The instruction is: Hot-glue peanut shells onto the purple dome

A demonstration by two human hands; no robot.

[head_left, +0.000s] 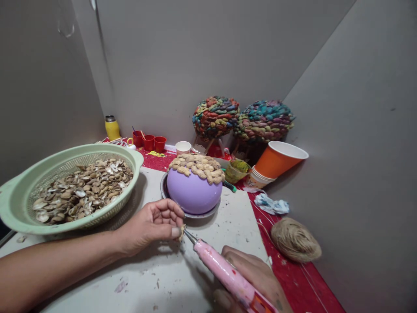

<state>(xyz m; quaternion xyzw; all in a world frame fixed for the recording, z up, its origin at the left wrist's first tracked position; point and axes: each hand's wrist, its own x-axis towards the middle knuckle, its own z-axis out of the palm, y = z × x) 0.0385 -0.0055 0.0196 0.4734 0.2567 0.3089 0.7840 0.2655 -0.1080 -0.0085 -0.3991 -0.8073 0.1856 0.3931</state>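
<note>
My left hand (159, 221) pinches a small peanut shell (183, 233) between thumb and fingers. In my right hand (254, 274) is a pink glue gun (224, 269), its metal tip touching or nearly touching that shell. Just beyond my left hand, a purple balloon (193, 193) rests in a round dish (210, 213). Peanut shells (198, 164) cover the balloon's top, with its lower sides bare. To the left, a green colander (138, 174) holds many loose shells (87, 187).
Two colourful shell-covered balls (215, 117) stand against the back wall. Red cups (149, 142), a yellow bottle (112, 129) and a white cup (183, 148) sit at the back. An orange cup (276, 161), crumpled tissue (272, 204) and twine ball (296, 240) lie right.
</note>
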